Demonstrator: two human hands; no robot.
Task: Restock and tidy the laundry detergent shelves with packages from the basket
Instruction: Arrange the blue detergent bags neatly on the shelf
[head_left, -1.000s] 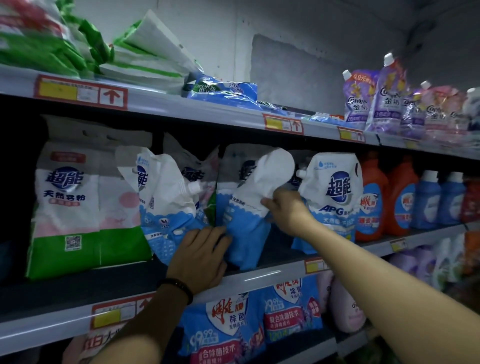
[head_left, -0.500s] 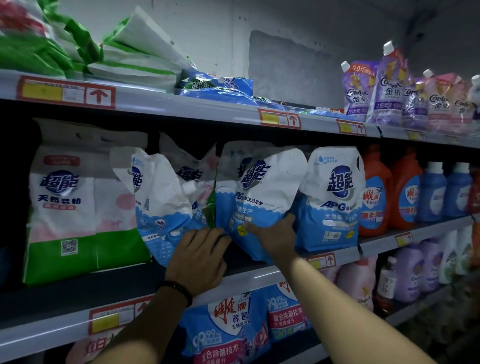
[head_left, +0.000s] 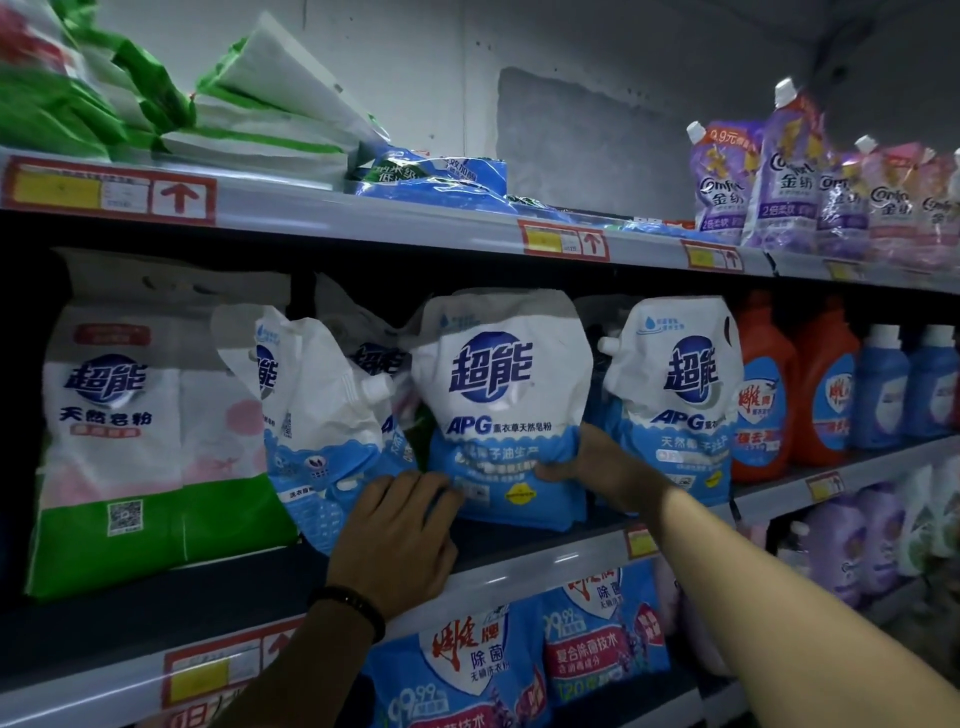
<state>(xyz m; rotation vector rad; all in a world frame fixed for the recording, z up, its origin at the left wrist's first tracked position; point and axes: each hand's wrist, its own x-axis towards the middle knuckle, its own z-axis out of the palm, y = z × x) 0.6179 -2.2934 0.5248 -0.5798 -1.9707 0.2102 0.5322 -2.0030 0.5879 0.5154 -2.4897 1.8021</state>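
My right hand (head_left: 608, 467) pinching the middle pouch (head_left: 498, 410) low down, fingers hidden behind it, left hand (head_left: 395, 535) flat, probably touching its base, leaning pouch (head_left: 317, 410) beside, orange bottles (head_left: 766, 395) further right.

open strip of middle shelf (head_left: 156, 587) before the green bag (head_left: 130, 519); pouches (head_left: 498, 415) and bottles (head_left: 769, 389) crowd rightward.

Middle pouch (head_left: 501, 410) now front-facing, right hand (head_left: 597, 467) lower

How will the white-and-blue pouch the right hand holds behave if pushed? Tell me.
The white-and-blue soft plastic pouch looks floppy: its top is creased. Likely tippy; the similar pouch left of it leans. Its glossy film may slip where the right hand pinches.
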